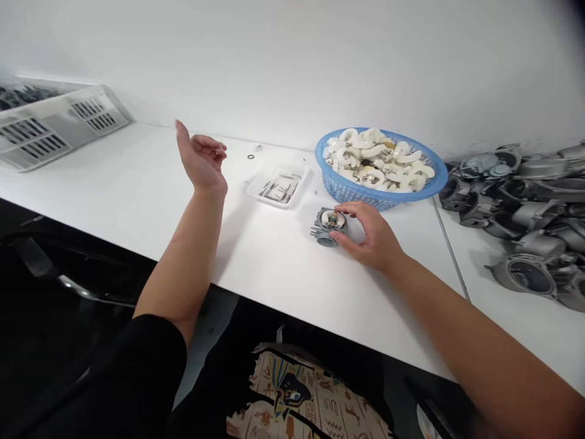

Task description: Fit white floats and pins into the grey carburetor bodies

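Right hand [369,235], right of centre: grasping a small casting [325,235], thumb against its near side, fingertips at its far side. Casting near the middle of the frame, resting on the bench [274,256], with a round opening toward the lower edge of the frame and thin prongs projecting to the left. In its upper face, a curved white insert [326,217] with a small yellowish part near the fingertips.

Left hand [201,157], left of centre: released, raised above the bench, thumb upright, fingers loosely bent and apart from the thumb.

Between the two hands, slightly above the middle of the frame, a shallow white tray [297,190] with thin pins [276,192] lying loose at various angles. To the upper left of the tray, a small dark ring [250,157] flat on the bench.

Just beyond the right hand, toward the upper right, a blue basket [348,192] heaped with curved white pieces [371,177]. At the right edge of the frame, a pile of grey metal housings [532,213], beyond a dark seam [450,250] in the bench top.

At the upper left, a white slotted crate [59,125], partly cut off by the frame, with dark parts inside, too small to identify. Across the top, a plain white wall [274,61]. At bottom centre, printed cloth [329,402]; at lower left, a black sleeve [132,366].
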`<control>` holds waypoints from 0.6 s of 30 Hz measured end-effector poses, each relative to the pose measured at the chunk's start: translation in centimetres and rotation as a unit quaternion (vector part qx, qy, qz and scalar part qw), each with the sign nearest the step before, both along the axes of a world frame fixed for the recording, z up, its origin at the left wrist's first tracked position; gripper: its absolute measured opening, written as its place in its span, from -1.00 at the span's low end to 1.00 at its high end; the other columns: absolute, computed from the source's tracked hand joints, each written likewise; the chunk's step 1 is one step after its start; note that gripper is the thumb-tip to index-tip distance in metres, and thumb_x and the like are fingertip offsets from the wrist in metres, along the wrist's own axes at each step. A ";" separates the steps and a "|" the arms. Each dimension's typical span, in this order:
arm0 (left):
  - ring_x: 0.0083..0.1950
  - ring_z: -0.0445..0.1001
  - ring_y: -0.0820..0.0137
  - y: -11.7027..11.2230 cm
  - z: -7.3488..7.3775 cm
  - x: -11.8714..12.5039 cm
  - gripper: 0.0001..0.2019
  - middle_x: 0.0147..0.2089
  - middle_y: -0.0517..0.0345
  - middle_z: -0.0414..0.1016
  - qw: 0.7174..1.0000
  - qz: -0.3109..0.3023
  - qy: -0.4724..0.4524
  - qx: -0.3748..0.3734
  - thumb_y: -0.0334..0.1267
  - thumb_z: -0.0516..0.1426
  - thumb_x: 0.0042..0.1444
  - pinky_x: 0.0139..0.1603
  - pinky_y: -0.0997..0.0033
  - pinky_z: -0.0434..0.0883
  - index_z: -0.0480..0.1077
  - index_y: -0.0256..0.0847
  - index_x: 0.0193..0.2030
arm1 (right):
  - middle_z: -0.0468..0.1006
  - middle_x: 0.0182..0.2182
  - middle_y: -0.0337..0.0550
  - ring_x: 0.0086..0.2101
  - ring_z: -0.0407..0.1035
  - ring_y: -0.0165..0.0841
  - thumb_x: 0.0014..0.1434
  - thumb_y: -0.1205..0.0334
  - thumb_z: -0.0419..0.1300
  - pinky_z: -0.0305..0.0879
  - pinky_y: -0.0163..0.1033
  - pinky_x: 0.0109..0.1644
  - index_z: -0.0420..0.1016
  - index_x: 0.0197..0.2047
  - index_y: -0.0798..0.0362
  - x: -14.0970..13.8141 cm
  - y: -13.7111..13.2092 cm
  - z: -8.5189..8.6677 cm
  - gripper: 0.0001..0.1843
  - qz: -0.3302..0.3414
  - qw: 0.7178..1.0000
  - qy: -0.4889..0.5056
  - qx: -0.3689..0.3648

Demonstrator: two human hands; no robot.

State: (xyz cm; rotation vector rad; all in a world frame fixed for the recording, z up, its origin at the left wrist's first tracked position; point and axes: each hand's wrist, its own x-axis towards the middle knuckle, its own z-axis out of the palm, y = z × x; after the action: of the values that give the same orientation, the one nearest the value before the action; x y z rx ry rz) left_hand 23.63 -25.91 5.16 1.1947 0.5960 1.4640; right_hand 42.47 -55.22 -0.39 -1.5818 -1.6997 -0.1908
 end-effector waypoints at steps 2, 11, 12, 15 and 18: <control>-0.38 0.38 0.52 1.2 0.5 -1.4 -0.39 -0.58 0.25 0.13 0.999 -0.035 -0.018 -0.018 0.26 -0.40 0.35 -0.35 0.37 0.22 0.08 -0.10 -0.48 | 0.53 0.01 -0.01 0.02 0.42 -0.07 0.21 0.13 0.30 0.34 0.09 0.14 0.38 0.12 -0.01 0.0 0.0 0.0 -0.57 -0.004 1.000 -0.011 0.004; -0.37 0.13 0.57 5.1 0.5 -4.9 -0.30 -0.49 0.25 -0.42 0.998 -0.048 0.014 0.024 0.41 -0.17 0.28 -0.39 0.43 0.01 -0.39 -0.20 -0.43 | 0.44 0.14 0.02 0.15 0.33 0.02 0.36 0.05 0.04 0.20 0.23 0.27 0.37 0.22 -0.07 -0.8 -0.6 1.5 -0.59 0.013 0.996 0.000 0.083; -0.38 0.11 0.58 5.4 0.5 -4.9 -0.26 -0.45 0.22 -0.48 0.996 -0.041 0.066 0.042 0.43 -0.19 0.26 -0.39 0.42 -0.03 -0.45 -0.24 -0.39 | 0.44 0.13 0.00 0.15 0.32 0.02 0.37 0.02 0.01 0.18 0.24 0.29 0.40 0.20 -0.10 -1.5 -0.8 2.1 -0.59 0.013 0.994 0.020 0.104; -0.38 0.09 0.63 6.1 0.7 -5.2 -0.23 -0.35 0.15 -0.53 0.972 -0.016 0.220 0.082 0.47 -0.29 0.21 -0.37 0.45 -0.09 -0.52 -0.32 -0.26 | 0.48 0.07 -0.06 0.13 0.34 0.02 0.40 -0.09 -0.14 0.19 0.25 0.31 0.46 0.13 -0.18 -4.7 -2.1 4.7 -0.54 0.046 0.982 0.122 0.134; -0.34 0.15 0.65 6.6 0.4 -5.5 -0.23 -0.42 0.19 -0.52 0.957 0.003 0.271 0.104 0.51 -0.31 0.17 -0.35 0.52 -0.02 -0.49 -0.30 -0.33 | 0.50 0.04 -0.07 0.12 0.38 -0.02 0.41 -0.18 -0.36 0.34 0.23 0.24 0.36 0.24 -0.28 -8.5 -4.3 7.1 -0.37 0.125 0.982 0.143 0.024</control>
State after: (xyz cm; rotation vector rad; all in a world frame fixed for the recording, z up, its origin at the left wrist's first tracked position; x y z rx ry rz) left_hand 18.14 -19.32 5.61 1.7851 0.8249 1.2189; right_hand 33.99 -59.52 6.67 -1.2777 -1.6335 0.1172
